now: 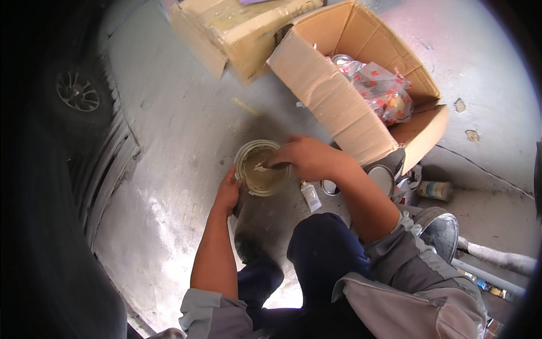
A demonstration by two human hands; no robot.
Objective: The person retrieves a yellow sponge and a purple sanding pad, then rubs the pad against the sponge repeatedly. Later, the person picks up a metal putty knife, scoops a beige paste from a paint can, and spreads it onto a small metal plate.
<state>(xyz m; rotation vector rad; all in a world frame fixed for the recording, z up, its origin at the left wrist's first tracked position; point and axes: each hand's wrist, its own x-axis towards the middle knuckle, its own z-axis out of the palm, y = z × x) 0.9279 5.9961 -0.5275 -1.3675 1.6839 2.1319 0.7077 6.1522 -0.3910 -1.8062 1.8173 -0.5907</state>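
An open round can stands on the floor in front of me, with greenish-tan paste inside and smears around its rim. My left hand is closed against the can's left side, its thumb near the rim. Over the can's right side, my right hand reaches in with bent fingers. They are closed around something dark, which I cannot make out. A pale streak shows on the paste near the fingertips. Just right of the can lies a white tube with a yellowish cap.
An open cardboard box at the upper right holds a clear plastic bag with red marks. Another carton sits beyond it. Round lids, a bottle and a stool-like round seat are at the right. A car wheel is at the left.
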